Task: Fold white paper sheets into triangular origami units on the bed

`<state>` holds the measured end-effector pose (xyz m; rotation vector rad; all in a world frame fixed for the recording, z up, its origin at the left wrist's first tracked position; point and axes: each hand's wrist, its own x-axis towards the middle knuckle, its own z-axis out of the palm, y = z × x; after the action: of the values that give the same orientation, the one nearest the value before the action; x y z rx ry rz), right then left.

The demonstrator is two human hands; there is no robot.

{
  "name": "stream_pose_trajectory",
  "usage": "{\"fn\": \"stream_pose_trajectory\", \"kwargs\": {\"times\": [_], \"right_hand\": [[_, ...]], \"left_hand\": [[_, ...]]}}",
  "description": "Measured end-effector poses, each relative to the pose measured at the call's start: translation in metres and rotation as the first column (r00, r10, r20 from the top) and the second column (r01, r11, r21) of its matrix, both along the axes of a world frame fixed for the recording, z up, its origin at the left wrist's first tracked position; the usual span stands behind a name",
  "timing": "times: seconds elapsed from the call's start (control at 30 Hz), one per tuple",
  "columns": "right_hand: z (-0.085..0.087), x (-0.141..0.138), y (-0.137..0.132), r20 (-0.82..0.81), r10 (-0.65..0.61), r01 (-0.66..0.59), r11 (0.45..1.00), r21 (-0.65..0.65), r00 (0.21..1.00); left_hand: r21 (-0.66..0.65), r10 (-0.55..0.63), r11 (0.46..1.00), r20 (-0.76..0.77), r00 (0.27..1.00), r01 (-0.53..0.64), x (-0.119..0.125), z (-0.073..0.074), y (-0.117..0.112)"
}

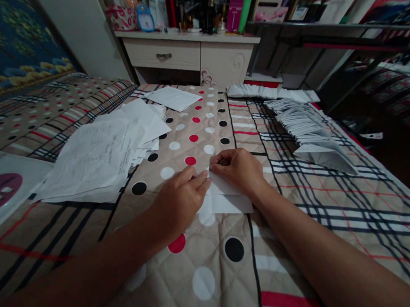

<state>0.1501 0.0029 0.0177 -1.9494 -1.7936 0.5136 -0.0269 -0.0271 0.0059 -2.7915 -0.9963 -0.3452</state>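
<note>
A small folded white paper lies on the quilted bed cover in front of me. My left hand rests flat on its left edge, fingers stretched out and pressing down. My right hand lies on the paper's top, with the fingers curled and pinching its upper edge. Both forearms reach in from the bottom of the view.
A loose heap of white sheets lies to the left, one single sheet farther back. A long row of folded white paper pieces runs along the right side. A dresser and shelves stand beyond the bed.
</note>
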Motion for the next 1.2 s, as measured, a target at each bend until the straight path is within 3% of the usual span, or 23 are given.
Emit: {"fn": "stream_pose_trajectory", "kwargs": {"times": [0.23, 0.7, 1.2], "right_hand": [[0.002, 0.000, 0.000, -0.003, 0.010, -0.010, 1.000, -0.017, 1.000], [0.004, 0.003, 0.001, -0.036, 0.033, -0.035, 0.998, -0.058, 0.999], [0.004, 0.003, 0.004, -0.026, 0.026, -0.029, 0.996, -0.084, 0.999]], "left_hand": [[-0.017, 0.047, 0.999, -0.012, 0.999, -0.047, 0.005, 0.001, -0.002], [0.012, 0.018, 1.000, -0.048, 0.999, -0.018, 0.006, -0.002, 0.000], [0.011, -0.083, 0.997, 0.222, 0.972, 0.083, 0.000, -0.010, 0.009]]}}
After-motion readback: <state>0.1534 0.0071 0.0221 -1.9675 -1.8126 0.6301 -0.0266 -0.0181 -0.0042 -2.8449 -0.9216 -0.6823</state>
